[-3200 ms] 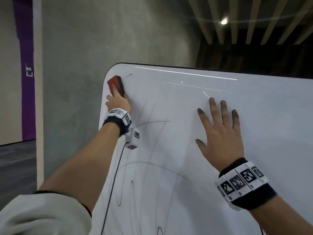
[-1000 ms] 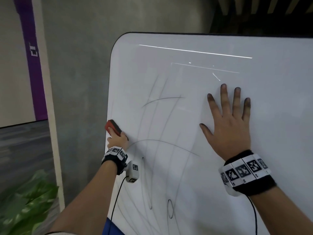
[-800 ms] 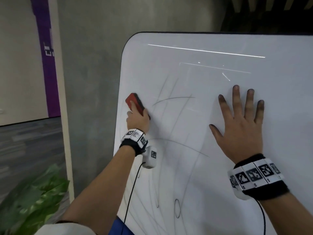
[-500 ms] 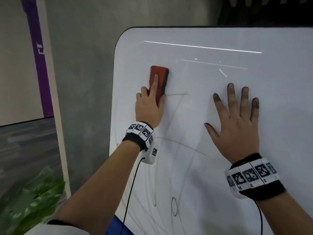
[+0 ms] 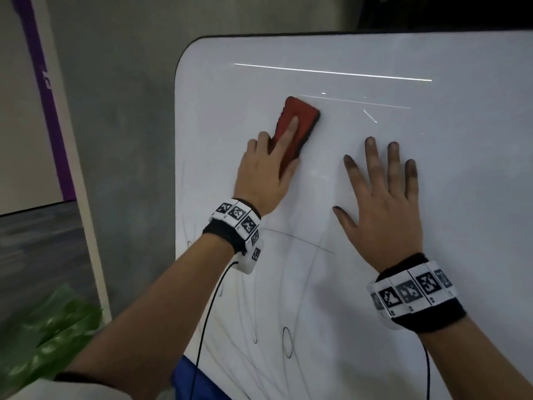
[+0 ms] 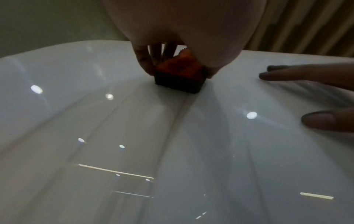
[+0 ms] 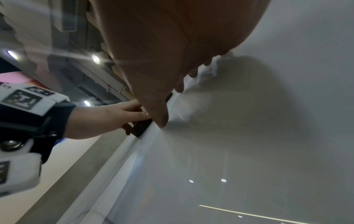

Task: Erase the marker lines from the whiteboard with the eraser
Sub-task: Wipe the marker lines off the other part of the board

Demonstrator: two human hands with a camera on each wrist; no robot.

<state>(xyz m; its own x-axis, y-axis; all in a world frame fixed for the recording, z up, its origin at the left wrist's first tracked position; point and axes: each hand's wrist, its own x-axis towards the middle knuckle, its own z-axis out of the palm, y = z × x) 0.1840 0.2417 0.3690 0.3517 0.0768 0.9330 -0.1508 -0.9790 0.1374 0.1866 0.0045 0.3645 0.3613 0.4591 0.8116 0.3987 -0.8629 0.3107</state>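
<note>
Our left hand (image 5: 264,176) grips the eraser (image 5: 297,127), index finger laid along its back and the others on its sides, so we can press the pad flat on the board (image 5: 432,197). Our right hand (image 5: 380,203), just beside it, lies spread and flat, probably steadying the board. The lines (image 5: 300,241) still to wipe sit below both wrists, so there's plenty left.

Right hand (image 5: 380,203) flat on whiteboard (image 5: 432,197), blocks eraser (image 5: 297,125) rightward; bare board above.
</note>
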